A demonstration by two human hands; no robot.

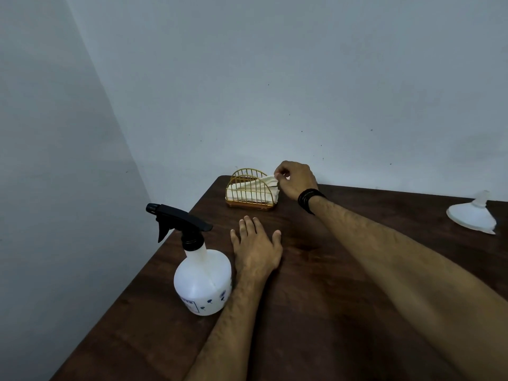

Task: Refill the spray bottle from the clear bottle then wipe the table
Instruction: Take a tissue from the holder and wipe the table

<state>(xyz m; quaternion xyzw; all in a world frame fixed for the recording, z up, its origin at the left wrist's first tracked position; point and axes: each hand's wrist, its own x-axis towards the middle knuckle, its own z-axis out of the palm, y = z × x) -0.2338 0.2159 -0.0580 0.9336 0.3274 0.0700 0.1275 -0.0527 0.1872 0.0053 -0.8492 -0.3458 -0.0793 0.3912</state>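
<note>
Spray bottle (pixel 203 279) beside flat left hand (pixel 257 247) | right hand (pixel 295 179) pinching napkin (pixel 268 179)

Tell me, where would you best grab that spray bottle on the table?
Probably by the narrow neck of the spray bottle, just under the black trigger head. It stands upright and the round body is wide. Come from its right, where the left hand lies flat.

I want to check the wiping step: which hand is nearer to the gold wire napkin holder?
Right. The right hand pinches a white napkin at the gold wire napkin holder. The left hand lies flat on the table, nearer the person, beside the white spray bottle.
</note>
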